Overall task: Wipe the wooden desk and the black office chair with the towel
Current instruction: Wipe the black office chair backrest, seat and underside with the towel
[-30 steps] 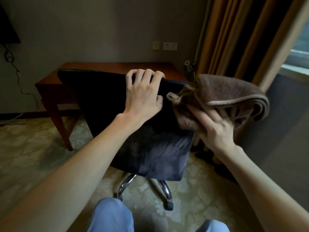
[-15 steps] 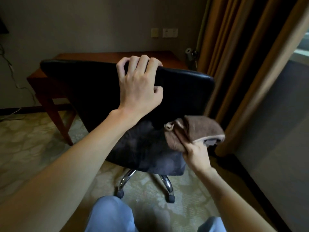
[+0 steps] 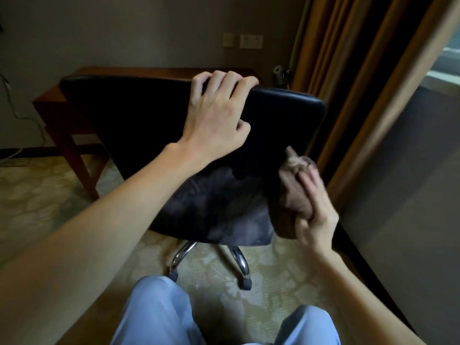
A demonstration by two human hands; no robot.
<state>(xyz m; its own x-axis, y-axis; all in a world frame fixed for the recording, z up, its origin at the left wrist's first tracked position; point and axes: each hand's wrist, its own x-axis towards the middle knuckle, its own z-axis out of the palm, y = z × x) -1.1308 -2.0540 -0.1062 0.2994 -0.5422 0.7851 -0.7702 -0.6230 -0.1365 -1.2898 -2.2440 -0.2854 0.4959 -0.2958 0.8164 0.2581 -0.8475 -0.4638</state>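
Left hand gripped the top edge of the black office chair: fingers curled over the backrest top, thumb on the near face. Right hand held the brown towel bunched up, fingers wrapped around it, pressed to the lower right edge of the chair back. That hand and the towel were motion-blurred, so finger detail was unclear. A small tab or label stuck up from the towel top, too blurred to read.

The chair back faced the camera, tilted, with its right corner lower than the left. The lower part of the back showed a dull, smeared sheen. The chrome base was under the chair, with two dark casters visible on the patterned carpet.

The wooden desk stood just behind the chair against the wall. Its top was mostly hidden by the backrest, with the left end and one leg exposed. Left of the chair, a cable ran down the wall to the floor. On the wall above and behind the chair were two wall plates, their markings too small to read. Right of the chair hung orange-brown curtains, with a small metal fitting at their edge. A window was at the far right. In front of the chair, at the bottom of the view, were the person's knees in light blue trousers.
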